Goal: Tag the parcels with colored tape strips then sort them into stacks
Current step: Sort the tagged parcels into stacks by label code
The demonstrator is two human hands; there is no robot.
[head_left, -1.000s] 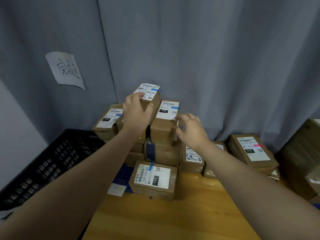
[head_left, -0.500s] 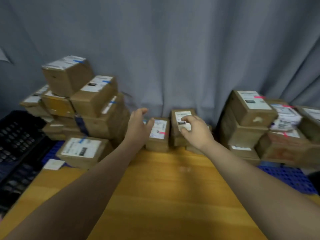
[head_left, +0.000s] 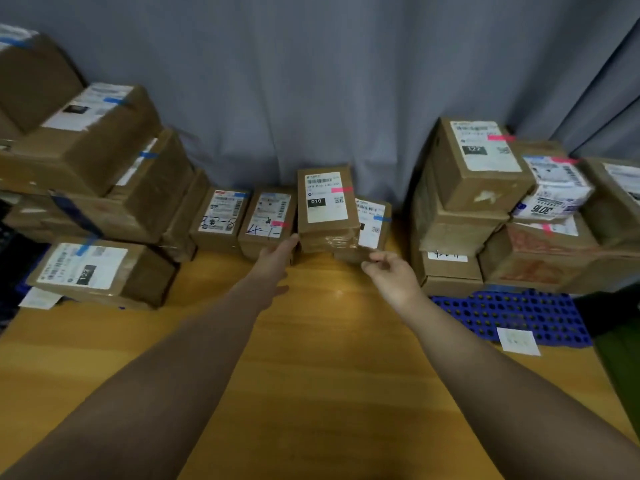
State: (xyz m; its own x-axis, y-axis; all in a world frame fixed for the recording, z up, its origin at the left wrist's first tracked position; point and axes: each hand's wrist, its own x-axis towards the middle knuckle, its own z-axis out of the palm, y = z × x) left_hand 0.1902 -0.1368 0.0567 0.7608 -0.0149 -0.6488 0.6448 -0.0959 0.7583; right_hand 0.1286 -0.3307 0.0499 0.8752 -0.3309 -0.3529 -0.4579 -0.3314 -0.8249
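Note:
Four small brown parcels stand in a row at the back of the wooden table [head_left: 311, 358]. The tallest, labelled 010 with a pink tape strip [head_left: 327, 206], leans on a lower parcel with a blue strip [head_left: 374, 223]. Left of it are a pink-tagged parcel with handwriting [head_left: 268, 220] and a blue-tagged one [head_left: 220, 216]. My left hand [head_left: 277, 258] reaches forward with straight fingers, its tips at the lower left corner of the 010 parcel. My right hand [head_left: 391, 271] hovers with loosely curled fingers just in front of the blue-tagged parcel's lower corner, holding nothing.
A stack of blue-tagged parcels [head_left: 97, 150] fills the left. A stack of pink-tagged parcels [head_left: 478, 161] stands at the right on a blue perforated mat [head_left: 512, 313] with a white paper slip [head_left: 517, 341]. A grey curtain hangs behind.
The view has swung right from the blue-tagged stack. Both hands left that stack and came down to the front of the middle row of parcels.

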